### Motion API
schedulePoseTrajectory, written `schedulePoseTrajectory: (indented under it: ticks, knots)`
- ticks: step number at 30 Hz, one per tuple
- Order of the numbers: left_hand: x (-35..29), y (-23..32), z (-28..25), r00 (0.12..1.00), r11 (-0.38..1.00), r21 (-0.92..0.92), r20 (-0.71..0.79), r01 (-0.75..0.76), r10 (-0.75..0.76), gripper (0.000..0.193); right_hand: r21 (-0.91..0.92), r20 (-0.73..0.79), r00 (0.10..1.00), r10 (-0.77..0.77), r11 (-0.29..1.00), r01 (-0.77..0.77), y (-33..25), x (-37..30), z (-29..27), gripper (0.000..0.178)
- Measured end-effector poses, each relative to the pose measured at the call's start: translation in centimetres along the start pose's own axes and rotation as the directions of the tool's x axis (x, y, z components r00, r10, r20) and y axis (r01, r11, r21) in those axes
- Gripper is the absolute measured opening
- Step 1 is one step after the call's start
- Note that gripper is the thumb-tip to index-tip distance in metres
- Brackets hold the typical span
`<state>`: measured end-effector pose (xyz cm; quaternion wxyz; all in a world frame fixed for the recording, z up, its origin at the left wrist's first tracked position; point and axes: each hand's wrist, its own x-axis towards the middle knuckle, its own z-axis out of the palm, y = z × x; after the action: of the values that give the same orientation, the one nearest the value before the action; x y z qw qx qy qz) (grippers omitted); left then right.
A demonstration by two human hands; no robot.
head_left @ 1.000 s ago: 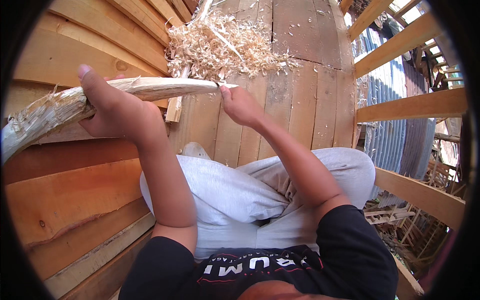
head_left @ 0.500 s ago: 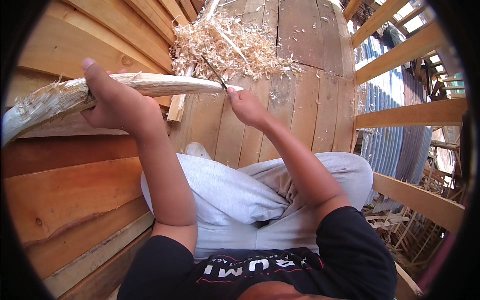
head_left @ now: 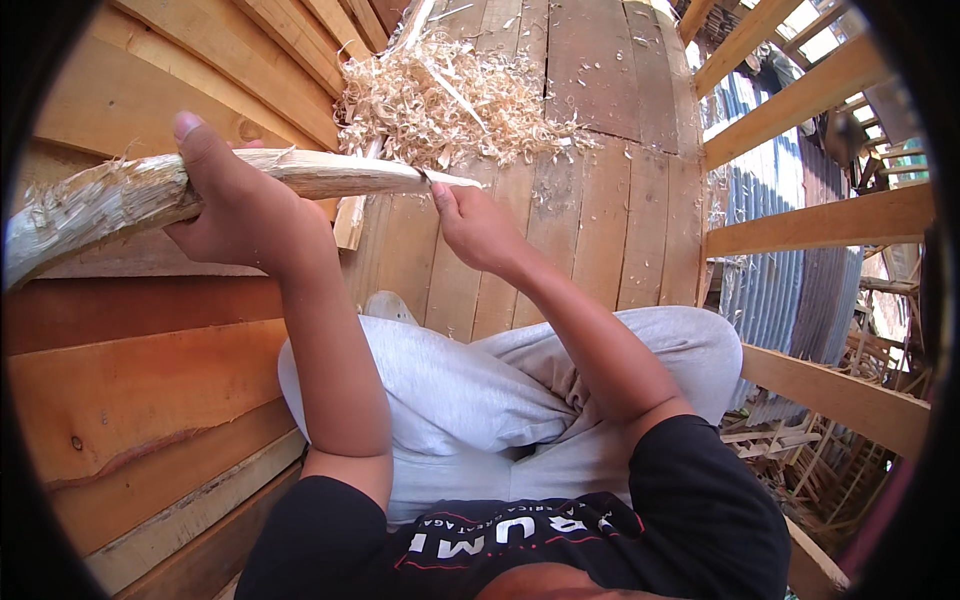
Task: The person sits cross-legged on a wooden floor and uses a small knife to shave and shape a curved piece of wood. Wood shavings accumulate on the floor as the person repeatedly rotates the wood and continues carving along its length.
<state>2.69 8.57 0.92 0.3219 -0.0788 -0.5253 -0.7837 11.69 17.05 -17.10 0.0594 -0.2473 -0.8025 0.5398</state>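
A long, curved pale wooden pole [head_left: 350,174], stripped of bark, runs from the far left and tapers to a point near the middle. My left hand [head_left: 235,205] is wrapped round its thicker part from below, thumb up along the near side. At the tapered end my right hand [head_left: 470,222] is closed on a knife [head_left: 424,176]. Only a bit of its dark blade shows against the wood; the handle is hidden in my fist. The pole's white tip sticks out just beyond my right fingers.
A heap of curly wood shavings [head_left: 440,105] lies on the plank floor [head_left: 600,230] ahead. Stacked boards [head_left: 150,390] line the left side. On the right are wooden rails [head_left: 820,225], with corrugated metal sheets [head_left: 765,270] beyond. My crossed legs in grey trousers [head_left: 440,390] are below.
My right hand has drawn the knife left along the tapered end, baring more of the tip. The blade now shows less. The left hand keeps its hold, shifted slightly.
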Motion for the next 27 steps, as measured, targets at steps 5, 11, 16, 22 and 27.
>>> schedulePoseTrajectory:
  ticks: [5, 11, 16, 22, 27]
  knots:
    - [0.5, -0.2, -0.4, 1.000, 0.999, -0.030, 0.015, 0.021, -0.021, 0.035, 0.031, 0.135, 0.956, 0.262, 0.963, -0.268, 2.5, 0.9, -1.2, 0.058]
    - [0.7, -0.5, -0.3, 1.000, 0.999, -0.019, 0.002, -0.025, 0.025, 0.038, -0.037, -0.134, 0.989, -0.071, 0.997, 0.066, 1.0, 0.1, 1.1, 0.054]
    - [0.8, -0.3, -0.8, 0.994, 0.994, 0.013, -0.025, 0.106, -0.106, 0.047, 0.021, 0.087, 0.974, 0.211, 0.977, -0.213, 3.3, 1.0, -0.3, 0.055]
    - [-0.4, 0.5, 0.4, 0.999, 0.999, -0.048, 0.034, -0.014, 0.015, 0.045, 0.072, -0.171, 0.978, -0.115, 0.989, 0.128, 0.7, 0.6, 1.2, 0.057]
    - [-0.1, 0.2, -0.3, 0.998, 0.999, -0.009, 0.016, 0.053, -0.053, 0.047, -0.037, -0.039, 0.995, 0.097, 0.994, -0.098, 3.3, 0.7, 0.0, 0.054]
